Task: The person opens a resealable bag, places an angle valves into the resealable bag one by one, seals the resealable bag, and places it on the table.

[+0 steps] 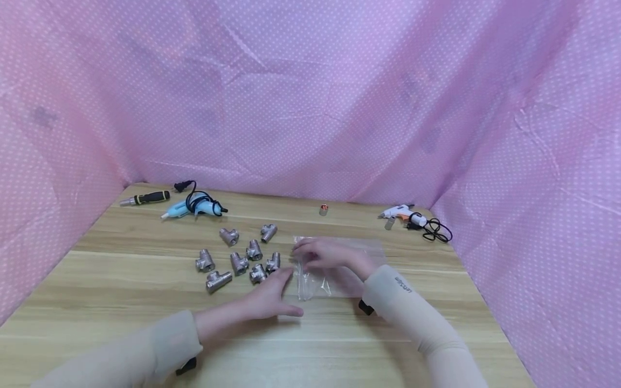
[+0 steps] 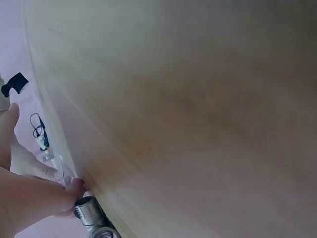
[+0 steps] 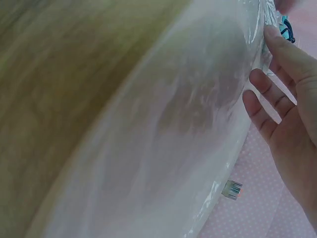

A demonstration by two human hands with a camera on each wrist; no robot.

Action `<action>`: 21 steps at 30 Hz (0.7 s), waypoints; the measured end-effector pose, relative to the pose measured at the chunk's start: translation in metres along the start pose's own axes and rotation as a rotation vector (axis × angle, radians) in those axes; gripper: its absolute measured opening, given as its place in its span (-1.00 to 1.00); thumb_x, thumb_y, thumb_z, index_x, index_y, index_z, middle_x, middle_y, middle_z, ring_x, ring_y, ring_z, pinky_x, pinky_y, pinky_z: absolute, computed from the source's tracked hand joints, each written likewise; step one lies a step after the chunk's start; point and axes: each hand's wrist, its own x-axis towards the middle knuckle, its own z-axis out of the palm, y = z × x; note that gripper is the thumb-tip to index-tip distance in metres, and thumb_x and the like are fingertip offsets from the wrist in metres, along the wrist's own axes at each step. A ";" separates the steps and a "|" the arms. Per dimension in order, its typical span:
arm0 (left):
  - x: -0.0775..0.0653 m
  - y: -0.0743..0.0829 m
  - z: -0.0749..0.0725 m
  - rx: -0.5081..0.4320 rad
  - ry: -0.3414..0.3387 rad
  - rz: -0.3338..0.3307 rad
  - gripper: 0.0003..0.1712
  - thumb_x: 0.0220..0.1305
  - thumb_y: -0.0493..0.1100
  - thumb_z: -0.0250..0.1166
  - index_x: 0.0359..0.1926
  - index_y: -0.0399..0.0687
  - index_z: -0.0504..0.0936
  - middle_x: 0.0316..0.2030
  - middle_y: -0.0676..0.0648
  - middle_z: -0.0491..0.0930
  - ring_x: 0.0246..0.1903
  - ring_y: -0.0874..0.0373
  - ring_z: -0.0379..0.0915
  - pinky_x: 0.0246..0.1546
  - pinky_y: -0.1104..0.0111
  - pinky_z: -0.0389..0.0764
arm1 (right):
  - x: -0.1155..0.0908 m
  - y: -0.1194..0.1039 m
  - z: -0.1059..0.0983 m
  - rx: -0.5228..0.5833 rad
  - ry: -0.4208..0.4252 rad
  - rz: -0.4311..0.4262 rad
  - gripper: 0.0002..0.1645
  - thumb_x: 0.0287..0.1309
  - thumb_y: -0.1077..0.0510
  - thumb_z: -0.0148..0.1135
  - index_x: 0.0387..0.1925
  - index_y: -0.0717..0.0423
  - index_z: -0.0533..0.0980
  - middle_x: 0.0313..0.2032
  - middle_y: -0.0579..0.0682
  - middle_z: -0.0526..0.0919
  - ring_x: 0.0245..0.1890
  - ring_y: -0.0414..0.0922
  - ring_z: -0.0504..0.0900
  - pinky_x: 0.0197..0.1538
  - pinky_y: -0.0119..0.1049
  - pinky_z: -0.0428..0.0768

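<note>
Bag (image 1: pixel 342 280): under our right hand (image 1: pixel 327 253), long axis side to side.
Right hand: at bag's left edge; whether pinching, we cannot tell.
Left hand (image 1: pixel 267 299): spread, holding nothing, beside bag's left edge.
Fittings (image 1: pixel 254 251): left of bag, nearer our left hand.

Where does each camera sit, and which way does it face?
Head: worn on the head, looks forward and down at the metal fittings on the wooden table; left hand, right hand and sleeves show.
Left wrist: on that wrist, looks low across the table; left hand and part of the right hand show.
Right wrist: on that wrist, looks low at the clear plastic bag; mainly the right hand shows.
Shared: head and right wrist views both show the bag.
</note>
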 end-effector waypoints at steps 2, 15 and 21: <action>0.000 -0.001 -0.001 0.031 -0.029 0.021 0.23 -0.21 0.18 0.52 0.34 -0.41 0.14 0.34 -0.36 0.14 0.30 -0.28 0.12 0.27 -0.09 0.23 | 0.001 0.000 0.001 0.032 0.004 0.013 -0.52 0.15 0.06 0.26 0.12 0.04 0.49 0.20 0.02 0.46 0.15 -0.13 0.46 0.23 -0.35 0.41; 0.005 -0.001 -0.005 0.299 -0.191 0.183 0.20 -0.22 0.30 0.46 0.34 -0.31 0.22 0.37 -0.23 0.17 0.33 -0.23 0.05 0.35 -0.06 0.09 | -0.010 0.004 -0.006 0.225 0.053 0.008 -0.92 0.17 0.24 0.21 -0.28 0.12 0.57 -0.01 0.02 0.55 -0.05 -0.18 0.55 0.05 -0.48 0.53; 0.010 -0.002 -0.013 0.430 -0.256 0.212 0.14 -0.20 0.34 0.42 0.33 -0.21 0.28 0.35 -0.18 0.22 0.32 -0.15 0.09 0.35 0.03 0.15 | -0.024 0.003 -0.018 0.228 0.068 -0.015 -0.90 0.19 0.25 0.19 -0.26 0.19 0.56 -0.01 0.10 0.57 -0.04 -0.13 0.57 0.09 -0.35 0.55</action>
